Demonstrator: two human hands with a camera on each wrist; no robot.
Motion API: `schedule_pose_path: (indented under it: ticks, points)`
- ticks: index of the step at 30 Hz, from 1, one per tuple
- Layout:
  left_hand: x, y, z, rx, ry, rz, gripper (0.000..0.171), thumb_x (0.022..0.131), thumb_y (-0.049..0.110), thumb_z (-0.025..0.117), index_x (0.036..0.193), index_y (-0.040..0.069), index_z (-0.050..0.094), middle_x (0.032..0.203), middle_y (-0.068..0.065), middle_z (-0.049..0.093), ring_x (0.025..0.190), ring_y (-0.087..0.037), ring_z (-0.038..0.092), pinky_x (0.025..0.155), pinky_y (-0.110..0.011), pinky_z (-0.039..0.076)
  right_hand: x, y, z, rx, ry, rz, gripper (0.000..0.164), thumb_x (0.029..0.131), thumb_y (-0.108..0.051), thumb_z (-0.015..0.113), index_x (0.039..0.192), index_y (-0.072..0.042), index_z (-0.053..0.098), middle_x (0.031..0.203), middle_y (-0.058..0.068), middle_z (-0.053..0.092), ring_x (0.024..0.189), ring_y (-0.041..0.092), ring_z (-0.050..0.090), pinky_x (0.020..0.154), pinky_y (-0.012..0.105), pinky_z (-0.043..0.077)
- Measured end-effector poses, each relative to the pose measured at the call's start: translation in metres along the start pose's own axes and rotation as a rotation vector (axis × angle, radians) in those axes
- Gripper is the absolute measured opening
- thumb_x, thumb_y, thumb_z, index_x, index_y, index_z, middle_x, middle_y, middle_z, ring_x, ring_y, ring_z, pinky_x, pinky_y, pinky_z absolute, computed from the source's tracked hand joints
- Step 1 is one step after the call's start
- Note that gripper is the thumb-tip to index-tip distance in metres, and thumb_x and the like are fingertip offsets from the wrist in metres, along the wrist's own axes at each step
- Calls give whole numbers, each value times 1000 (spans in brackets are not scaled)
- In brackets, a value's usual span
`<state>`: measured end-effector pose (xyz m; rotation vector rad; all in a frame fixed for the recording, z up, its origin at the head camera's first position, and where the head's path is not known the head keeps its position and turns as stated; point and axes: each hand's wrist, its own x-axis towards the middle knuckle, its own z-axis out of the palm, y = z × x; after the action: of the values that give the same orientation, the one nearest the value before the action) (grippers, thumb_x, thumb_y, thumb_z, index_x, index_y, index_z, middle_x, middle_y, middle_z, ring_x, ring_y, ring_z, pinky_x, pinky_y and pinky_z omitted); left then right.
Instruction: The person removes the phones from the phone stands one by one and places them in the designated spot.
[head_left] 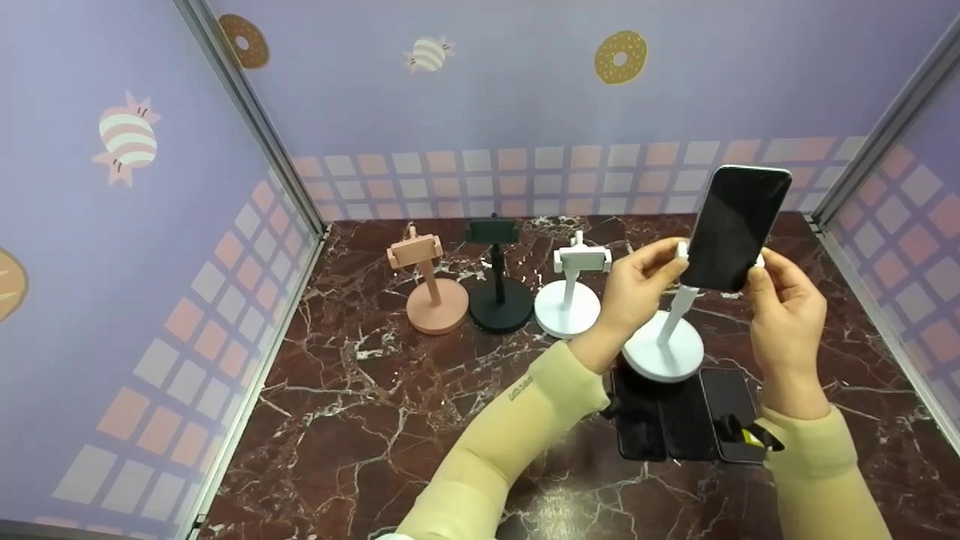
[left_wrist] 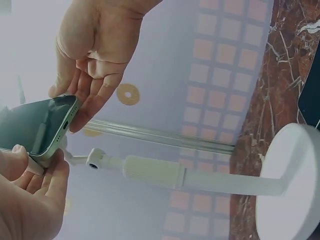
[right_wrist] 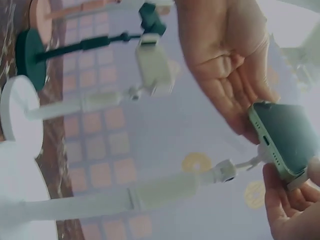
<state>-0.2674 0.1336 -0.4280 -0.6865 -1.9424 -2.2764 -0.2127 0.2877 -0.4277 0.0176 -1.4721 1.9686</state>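
Observation:
A smartphone (head_left: pixel 735 225) with a dark screen and pale green frame stands tilted upright in the clamp of a white phone stand (head_left: pixel 664 351). My left hand (head_left: pixel 636 289) pinches the white clamp arm at the phone's left edge between thumb and fingers. At the other edge, the thumb and curled fingers of my right hand (head_left: pixel 787 322) pinch the right clamp arm. The phone's lower edge with its charging port (left_wrist: pixel 66 125) shows in the left wrist view. Behind the phone, the stand's jointed neck (right_wrist: pixel 225 171) leads down to the round base; the clamp's back is mostly hidden.
Left of this stand are a white stand (head_left: pixel 568 309), a black stand (head_left: pixel 501 306) and a pink stand (head_left: pixel 437 306), their clamps holding nothing. Dark phones (head_left: pixel 641 431) lie side by side before the base on the marbled table (head_left: pixel 337 420). Patterned panels (head_left: pixel 510 97) enclose the table.

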Motion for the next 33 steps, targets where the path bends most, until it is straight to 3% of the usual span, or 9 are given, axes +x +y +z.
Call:
schedule_pose_path:
  ticks: [3, 14, 26, 29, 33]
  points:
    - [-9, 7, -10, -19, -1, 4, 32, 95, -1, 69, 126, -11, 66, 116, -31, 72, 97, -23, 75, 84, -21, 61, -11, -4, 7, 15, -17, 7, 17, 97, 7, 62, 110, 3, 74, 90, 4, 77, 77, 8, 70, 73, 16, 58]
    - [-44, 25, -54, 22, 32, 83, 33, 95, -3, 69, 125, -14, 65, 114, -32, 71, 89, -1, 67, 81, -22, 60, -44, -3, 38, 25, -108, -2, 21, 96, 10, 62, 112, 0, 73, 96, 1, 78, 81, 6, 69, 77, 16, 57]
    - [-74, 23, -95, 54, 131, 117, 31, 93, -7, 68, 122, -18, 65, 114, -35, 70, 97, -7, 70, 87, -23, 59, -70, 20, 65, -35, -184, 28, 21, 99, 5, 62, 117, 0, 71, 99, -8, 76, 86, 1, 67, 80, 14, 55]
    - [-79, 21, -101, 47, 151, 106, 32, 93, -8, 68, 123, -19, 64, 119, -37, 68, 100, -1, 68, 90, -20, 58, -75, 25, 69, -38, -211, 33, 23, 99, 3, 62, 121, 5, 69, 104, -10, 76, 92, 1, 68, 83, 14, 55]
    - [-85, 17, -108, 57, 176, 96, 34, 93, -8, 68, 124, -20, 62, 123, -37, 66, 106, -3, 68, 95, -22, 57, -78, 32, 72, -56, -241, 35, 27, 100, 0, 63, 124, 12, 66, 107, -11, 76, 96, 2, 69, 87, 15, 55]
